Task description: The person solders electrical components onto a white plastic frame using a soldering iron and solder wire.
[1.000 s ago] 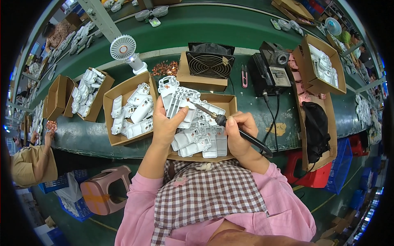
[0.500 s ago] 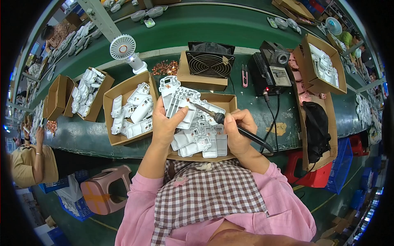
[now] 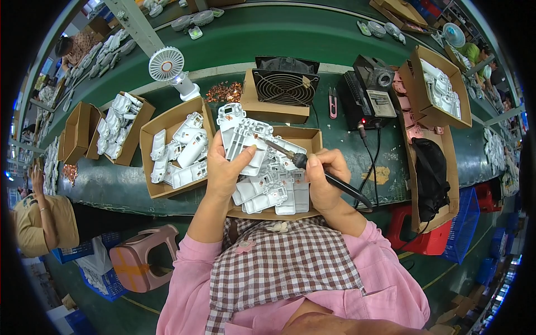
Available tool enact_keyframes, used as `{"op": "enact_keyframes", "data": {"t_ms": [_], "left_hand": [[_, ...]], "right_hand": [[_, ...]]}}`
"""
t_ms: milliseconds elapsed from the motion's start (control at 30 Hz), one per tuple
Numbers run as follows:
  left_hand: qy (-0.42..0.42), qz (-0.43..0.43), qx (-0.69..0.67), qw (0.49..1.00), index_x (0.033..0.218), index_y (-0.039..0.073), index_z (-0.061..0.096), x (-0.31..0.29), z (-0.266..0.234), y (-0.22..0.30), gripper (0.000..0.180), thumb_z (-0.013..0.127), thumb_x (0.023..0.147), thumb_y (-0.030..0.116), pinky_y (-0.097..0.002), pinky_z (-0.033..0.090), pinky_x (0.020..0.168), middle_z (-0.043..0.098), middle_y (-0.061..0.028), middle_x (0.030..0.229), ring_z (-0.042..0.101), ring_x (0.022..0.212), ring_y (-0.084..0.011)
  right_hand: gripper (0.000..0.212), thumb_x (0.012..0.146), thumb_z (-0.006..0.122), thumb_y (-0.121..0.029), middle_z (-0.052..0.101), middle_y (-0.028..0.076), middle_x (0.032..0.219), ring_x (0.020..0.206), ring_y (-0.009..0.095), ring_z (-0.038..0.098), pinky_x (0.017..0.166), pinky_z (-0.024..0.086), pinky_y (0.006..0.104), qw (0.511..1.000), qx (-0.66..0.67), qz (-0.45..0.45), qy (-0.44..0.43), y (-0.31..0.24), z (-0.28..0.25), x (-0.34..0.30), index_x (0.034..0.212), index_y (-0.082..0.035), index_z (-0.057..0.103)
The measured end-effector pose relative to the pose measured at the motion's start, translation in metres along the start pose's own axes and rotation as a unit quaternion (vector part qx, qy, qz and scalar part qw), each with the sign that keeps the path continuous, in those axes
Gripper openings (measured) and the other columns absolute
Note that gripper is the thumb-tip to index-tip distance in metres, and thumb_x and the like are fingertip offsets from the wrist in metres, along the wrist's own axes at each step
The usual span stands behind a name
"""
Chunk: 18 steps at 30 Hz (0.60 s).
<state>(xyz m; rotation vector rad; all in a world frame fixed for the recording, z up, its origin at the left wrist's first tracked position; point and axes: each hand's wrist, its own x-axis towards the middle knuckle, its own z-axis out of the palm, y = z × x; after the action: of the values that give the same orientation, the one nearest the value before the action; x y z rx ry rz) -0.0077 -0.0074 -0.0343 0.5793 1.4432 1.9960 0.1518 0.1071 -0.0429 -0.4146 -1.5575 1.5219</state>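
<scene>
My left hand (image 3: pixel 226 167) grips white plastic housings (image 3: pixel 237 131), thumb on top, above an open cardboard box (image 3: pixel 314 139). In my right hand (image 3: pixel 329 177) is a soldering iron (image 3: pixel 298 160) with a black handle. Its tip meets the held housing near a small copper-coloured piece (image 3: pixel 257 137); whether they touch I cannot tell. More white housings (image 3: pixel 273 198) fill the box below, some with copper-coloured bits on them. The fingers under the held housings are hidden.
Left stands a cardboard box (image 3: pixel 146 146) of white housings. Behind are a white fan (image 3: pixel 167 64), copper pieces (image 3: pixel 223 92) and a black fan unit (image 3: pixel 286 86). Pink tweezers (image 3: pixel 333 106) lie beside the black soldering station (image 3: pixel 357 100). Its cable (image 3: pixel 368 151) runs toward me.
My hands, the housing and the iron stay almost still. Parts on the far green belt have shifted slightly left. At the far left, a co-worker's arm has moved.
</scene>
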Motion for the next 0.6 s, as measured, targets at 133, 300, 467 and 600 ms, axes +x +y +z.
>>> {"op": "enact_keyframes", "data": {"t_ms": [133,300,467,600], "left_hand": [[-0.003,-0.003,-0.003,1.000,0.115,0.002,0.051,-0.0005,0.0012,0.0005,0.041,0.067,0.078,-0.001,-0.0250,0.050,0.079,0.064,-0.0060,0.101,0.062,0.088,-0.0105],[-0.015,-0.007,0.001,1.000,0.117,0.002,0.051,-0.0011,0.0026,0.0019,0.042,0.067,0.078,-0.001,-0.0250,0.049,0.081,0.064,-0.0062,0.102,0.063,0.088,-0.0109],[-0.017,-0.006,0.009,1.000,0.117,0.001,0.051,-0.0014,0.0038,0.0027,0.042,0.067,0.078,-0.001,-0.0246,0.049,0.080,0.064,-0.0064,0.101,0.063,0.088,-0.0110],[-0.023,-0.004,0.018,1.000,0.116,0.002,0.050,-0.0008,0.0017,0.0003,0.042,0.067,0.077,0.000,-0.0243,0.050,0.079,0.064,-0.0061,0.100,0.063,0.087,-0.0108]], "right_hand": [[0.012,0.089,0.056,-0.003,0.052,0.004,0.066,0.052,0.006,0.045,0.048,0.037,0.0198,1.000,-0.002,-0.028,0.000,0.0019,-0.0009,0.0003,0.081,-0.004,0.047],[0.015,0.087,0.062,-0.007,0.053,0.001,0.067,0.058,0.004,0.043,0.053,0.036,0.0211,1.000,0.015,0.002,0.014,-0.0006,0.0008,-0.0003,0.080,-0.003,0.050],[0.014,0.087,0.062,-0.006,0.053,0.001,0.067,0.058,0.004,0.042,0.052,0.036,0.0208,1.000,0.009,0.000,0.006,-0.0004,0.0009,0.0002,0.081,-0.003,0.050],[0.014,0.088,0.062,-0.006,0.052,0.000,0.067,0.058,0.004,0.042,0.052,0.035,0.0209,1.000,0.016,0.003,0.002,-0.0026,0.0019,0.0013,0.081,-0.003,0.049]]}}
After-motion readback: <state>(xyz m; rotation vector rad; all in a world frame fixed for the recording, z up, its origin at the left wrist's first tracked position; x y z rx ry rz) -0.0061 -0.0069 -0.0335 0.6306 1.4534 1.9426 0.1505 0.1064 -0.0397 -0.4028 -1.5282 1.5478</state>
